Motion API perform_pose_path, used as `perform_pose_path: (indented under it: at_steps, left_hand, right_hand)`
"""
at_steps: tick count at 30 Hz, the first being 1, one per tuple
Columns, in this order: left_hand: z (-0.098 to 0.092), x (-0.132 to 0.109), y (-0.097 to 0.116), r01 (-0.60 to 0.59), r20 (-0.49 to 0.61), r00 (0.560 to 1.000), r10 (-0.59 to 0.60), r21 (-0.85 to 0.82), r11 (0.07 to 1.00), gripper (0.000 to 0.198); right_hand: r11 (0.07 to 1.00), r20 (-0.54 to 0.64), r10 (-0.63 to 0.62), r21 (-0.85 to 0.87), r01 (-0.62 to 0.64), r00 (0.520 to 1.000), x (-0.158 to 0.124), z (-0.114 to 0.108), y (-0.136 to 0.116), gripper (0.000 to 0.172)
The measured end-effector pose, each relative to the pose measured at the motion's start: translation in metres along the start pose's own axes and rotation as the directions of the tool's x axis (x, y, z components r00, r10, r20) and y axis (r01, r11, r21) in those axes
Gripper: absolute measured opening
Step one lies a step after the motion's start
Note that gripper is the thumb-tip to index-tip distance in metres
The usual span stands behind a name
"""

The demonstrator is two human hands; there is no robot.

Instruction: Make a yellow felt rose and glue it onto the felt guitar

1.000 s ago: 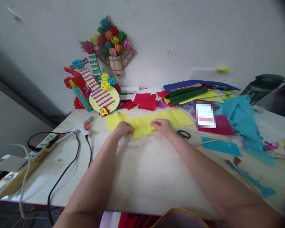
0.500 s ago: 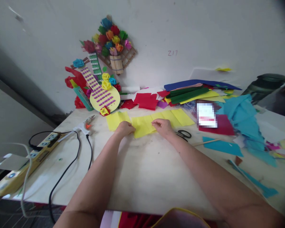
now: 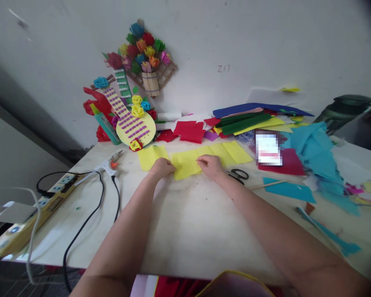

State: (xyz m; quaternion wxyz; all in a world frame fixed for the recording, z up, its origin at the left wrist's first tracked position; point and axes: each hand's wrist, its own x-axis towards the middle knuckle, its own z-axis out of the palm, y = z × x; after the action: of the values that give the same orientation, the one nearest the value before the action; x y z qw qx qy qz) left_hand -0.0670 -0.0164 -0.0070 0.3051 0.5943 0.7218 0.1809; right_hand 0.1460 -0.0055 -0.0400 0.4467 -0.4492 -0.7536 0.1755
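Observation:
A creased yellow paper strip (image 3: pixel 185 161) lies across the table before me, with fold lines dividing it into panels. My left hand (image 3: pixel 162 167) is closed in a pinch at the strip's left end. Farther right, my right hand (image 3: pixel 210 166) pinches the strip near the middle of its front edge. Behind my left hand lies a separate smaller yellow paper piece (image 3: pixel 148 156). Black-handled scissors (image 3: pixel 239 174) rest just right of my right hand, partly hidden by my wrist.
At left are a white glue gun (image 3: pixel 109 166), its black cable and a yellow power strip (image 3: pixel 46 202). A guitar-shaped craft (image 3: pixel 136 130) and a green glue bottle (image 3: pixel 106 128) stand behind. Coloured sheets (image 3: pixel 244 123), a blurred-out object, blue crepe paper (image 3: pixel 315 148) and a stick (image 3: pixel 268 185) lie right.

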Motion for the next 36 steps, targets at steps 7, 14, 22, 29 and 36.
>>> perform_pose_path:
  at_steps: [7, 14, 22, 29, 36]
  left_hand:
    - [0.0, 0.003, -0.003, -0.007, 0.014, 1.0, 0.007, 0.004, 1.0, 0.01]
    - [-0.001, 0.002, -0.002, -0.016, 0.022, 1.0, 0.015, 0.029, 0.999, 0.01]
    - [-0.001, 0.001, -0.002, -0.024, 0.04, 0.999, 0.023, 0.024, 0.999, 0.01]
    - [-0.002, 0.002, -0.002, -0.029, 0.061, 0.998, 0.024, 0.078, 0.997, 0.011]
    - [-0.002, 0.0, -0.001, -0.03, 0.058, 0.998, 0.025, 0.091, 0.995, 0.011]
  right_hand:
    - [1.0, 0.015, -0.008, -0.01, 0.008, 1.0, 0.0, 0.001, 0.001, 0.018]
    - [1.0, 0.021, -0.01, -0.012, 0.01, 1.0, 0.0, 0.001, 0.0, 0.017]
    - [0.998, 0.025, -0.062, -0.027, 0.062, 0.998, -0.001, 0.0, 0.001, 0.018]
    - [0.979, 0.061, -0.031, -0.201, 0.043, 0.998, -0.001, -0.003, -0.005, 0.018]
    - [0.946, 0.116, -0.048, -0.314, 0.082, 0.992, -0.003, -0.007, -0.009, 0.018]
